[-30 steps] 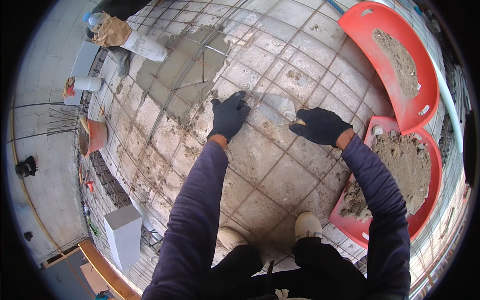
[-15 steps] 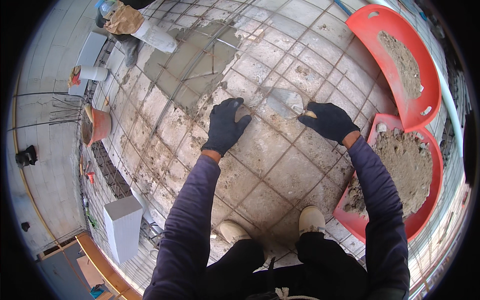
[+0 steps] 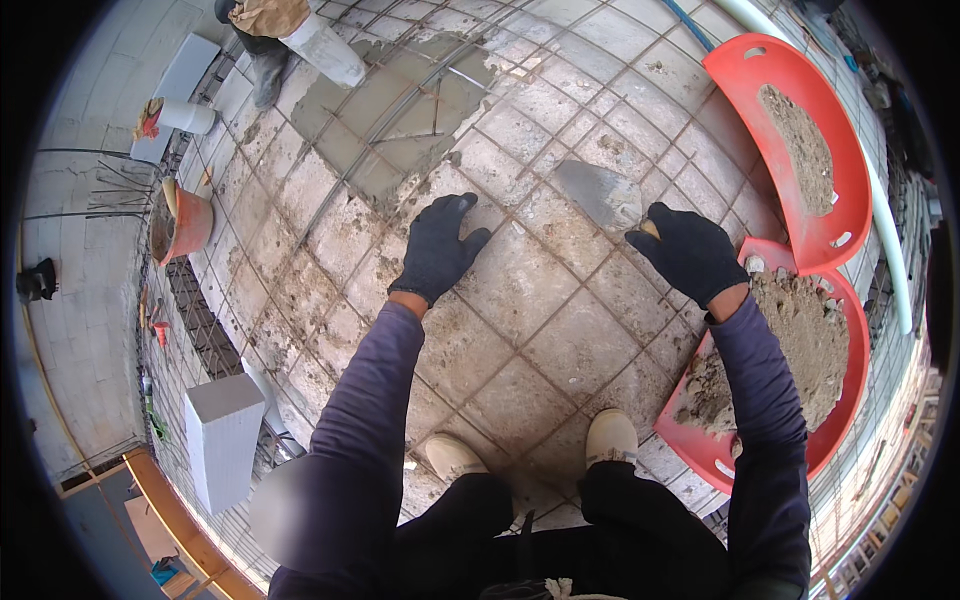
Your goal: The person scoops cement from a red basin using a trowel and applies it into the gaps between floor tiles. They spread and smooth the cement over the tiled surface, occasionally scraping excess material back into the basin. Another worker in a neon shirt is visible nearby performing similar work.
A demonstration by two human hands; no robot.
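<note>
My right hand [image 3: 690,252], in a black glove, is closed around the handle of a trowel. The trowel's grey, wet-looking blade [image 3: 598,193] points up and left, over the steel mesh and the pale panels. My left hand [image 3: 438,246], also gloved in black, holds nothing. Its thumb stands apart from the fingers, above the mesh [image 3: 522,352]. Beyond my left hand, a patch of wet grey mortar [image 3: 400,118] covers part of the mesh and panels.
Two red tubs stand at the right: the nearer tub [image 3: 722,462] holds sandy mix, the farther tub [image 3: 850,130] less. A bucket [image 3: 190,228] and a white block [image 3: 225,440] lie left. Beyond the mortar, a person's boot [image 3: 268,80] stands beside a white bucket [image 3: 330,55].
My right hand and the trowel have shifted right, farther from my left hand. The whole view has shifted slightly. A blurred round shape now shows beside my left forearm.
</note>
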